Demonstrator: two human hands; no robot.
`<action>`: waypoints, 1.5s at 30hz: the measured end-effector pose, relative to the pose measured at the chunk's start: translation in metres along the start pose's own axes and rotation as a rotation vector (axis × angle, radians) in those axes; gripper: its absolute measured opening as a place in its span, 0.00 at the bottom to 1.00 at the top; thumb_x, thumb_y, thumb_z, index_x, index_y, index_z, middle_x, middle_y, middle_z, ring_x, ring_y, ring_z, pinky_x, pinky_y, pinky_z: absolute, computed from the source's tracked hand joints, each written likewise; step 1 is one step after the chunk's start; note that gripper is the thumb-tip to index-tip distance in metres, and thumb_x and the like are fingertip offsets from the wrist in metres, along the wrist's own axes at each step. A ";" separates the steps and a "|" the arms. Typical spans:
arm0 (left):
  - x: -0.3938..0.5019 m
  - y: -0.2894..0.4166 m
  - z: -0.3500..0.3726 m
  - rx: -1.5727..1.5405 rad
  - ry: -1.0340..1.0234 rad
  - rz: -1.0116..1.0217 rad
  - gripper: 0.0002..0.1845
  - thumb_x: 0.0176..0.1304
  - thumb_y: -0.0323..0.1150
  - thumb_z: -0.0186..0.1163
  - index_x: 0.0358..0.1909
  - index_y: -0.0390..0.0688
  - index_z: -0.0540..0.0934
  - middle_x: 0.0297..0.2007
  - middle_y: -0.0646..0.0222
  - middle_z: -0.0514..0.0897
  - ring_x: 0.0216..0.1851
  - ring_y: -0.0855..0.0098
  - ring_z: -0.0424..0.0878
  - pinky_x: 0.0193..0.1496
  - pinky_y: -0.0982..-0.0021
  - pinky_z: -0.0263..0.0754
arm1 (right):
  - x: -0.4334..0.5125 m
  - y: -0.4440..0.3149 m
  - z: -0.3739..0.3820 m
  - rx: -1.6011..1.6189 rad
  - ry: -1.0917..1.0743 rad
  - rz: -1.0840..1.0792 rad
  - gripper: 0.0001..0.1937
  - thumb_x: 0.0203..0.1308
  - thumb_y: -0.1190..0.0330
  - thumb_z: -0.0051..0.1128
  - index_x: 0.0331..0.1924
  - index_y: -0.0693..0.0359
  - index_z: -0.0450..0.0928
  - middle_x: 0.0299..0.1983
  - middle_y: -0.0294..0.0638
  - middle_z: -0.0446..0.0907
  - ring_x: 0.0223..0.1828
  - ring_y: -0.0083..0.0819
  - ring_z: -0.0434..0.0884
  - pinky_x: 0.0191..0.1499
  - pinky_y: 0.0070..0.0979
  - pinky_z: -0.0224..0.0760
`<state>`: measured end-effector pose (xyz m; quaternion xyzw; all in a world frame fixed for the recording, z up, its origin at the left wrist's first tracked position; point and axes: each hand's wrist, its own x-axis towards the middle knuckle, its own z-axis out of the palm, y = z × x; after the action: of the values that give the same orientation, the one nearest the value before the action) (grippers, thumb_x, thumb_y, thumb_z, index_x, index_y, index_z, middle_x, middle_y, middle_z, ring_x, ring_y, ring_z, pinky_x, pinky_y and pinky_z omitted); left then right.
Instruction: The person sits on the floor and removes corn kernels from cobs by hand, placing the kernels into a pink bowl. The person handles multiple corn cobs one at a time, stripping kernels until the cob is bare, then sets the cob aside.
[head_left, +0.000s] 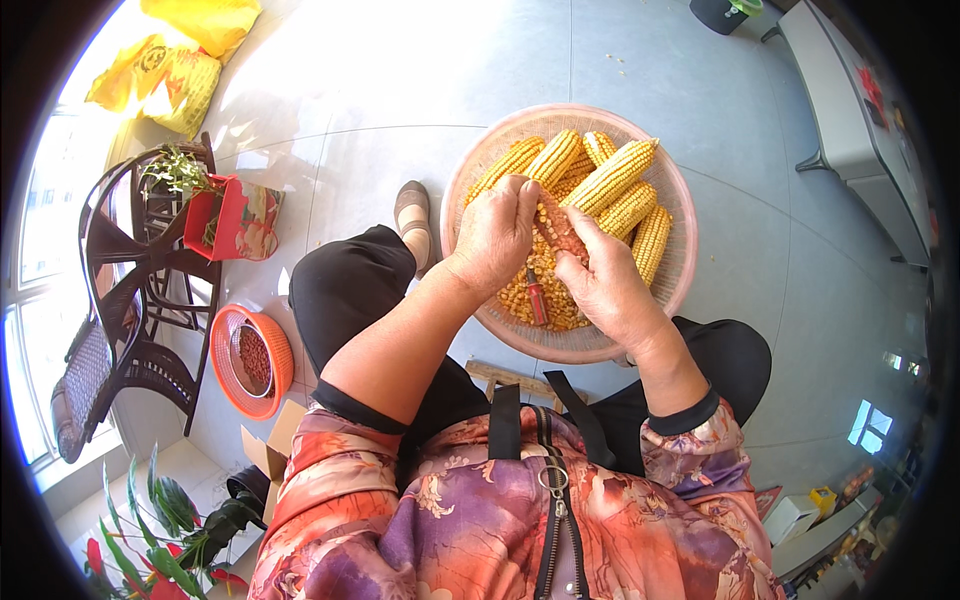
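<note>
Over a round pink woven basket (679, 281), my left hand (495, 229) and my right hand (611, 274) hold a mostly bare, reddish corn cob (561, 229) between them. A few yellow kernels still cling to its left side. My left fist closes on the upper end, while my right thumb and fingers grip the lower end. Beneath lie loose corn kernels (517, 296), with a red-handled screwdriver (537, 300) resting on them. Several full ears of corn (611, 176) are heaped at the basket's far and right sides.
To the left stand an orange plastic basket (281, 337) holding reddish nuts or beans (255, 356), a red gift box (240, 217) and a dark wicker chair (142, 300). Yellow bags (180, 82) lie by the window. A white cabinet (847, 112) stands at right.
</note>
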<state>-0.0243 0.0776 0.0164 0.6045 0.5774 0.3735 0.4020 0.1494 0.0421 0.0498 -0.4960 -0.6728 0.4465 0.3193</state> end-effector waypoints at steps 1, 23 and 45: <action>0.000 0.000 -0.001 -0.080 -0.014 -0.076 0.19 0.79 0.39 0.47 0.39 0.31 0.76 0.25 0.50 0.81 0.23 0.58 0.84 0.25 0.61 0.78 | 0.000 0.000 0.000 0.019 -0.002 0.001 0.26 0.63 0.72 0.54 0.63 0.79 0.67 0.47 0.67 0.81 0.49 0.56 0.83 0.55 0.39 0.75; -0.008 0.027 -0.006 -0.596 -0.224 -0.417 0.19 0.75 0.43 0.55 0.46 0.33 0.72 0.29 0.67 0.76 0.23 0.75 0.77 0.18 0.74 0.77 | 0.002 -0.006 0.001 -0.007 -0.027 0.110 0.25 0.65 0.76 0.50 0.66 0.74 0.66 0.51 0.60 0.81 0.55 0.44 0.82 0.59 0.34 0.73; -0.005 0.029 -0.018 -0.730 -0.320 -0.453 0.17 0.69 0.42 0.61 0.43 0.37 0.73 0.28 0.70 0.73 0.25 0.78 0.74 0.22 0.73 0.79 | 0.003 -0.007 -0.004 0.086 -0.039 0.121 0.26 0.65 0.71 0.53 0.65 0.78 0.65 0.48 0.65 0.81 0.52 0.50 0.84 0.55 0.37 0.76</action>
<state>-0.0295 0.0732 0.0507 0.3318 0.4565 0.3570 0.7443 0.1494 0.0457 0.0581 -0.5129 -0.6279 0.5030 0.2993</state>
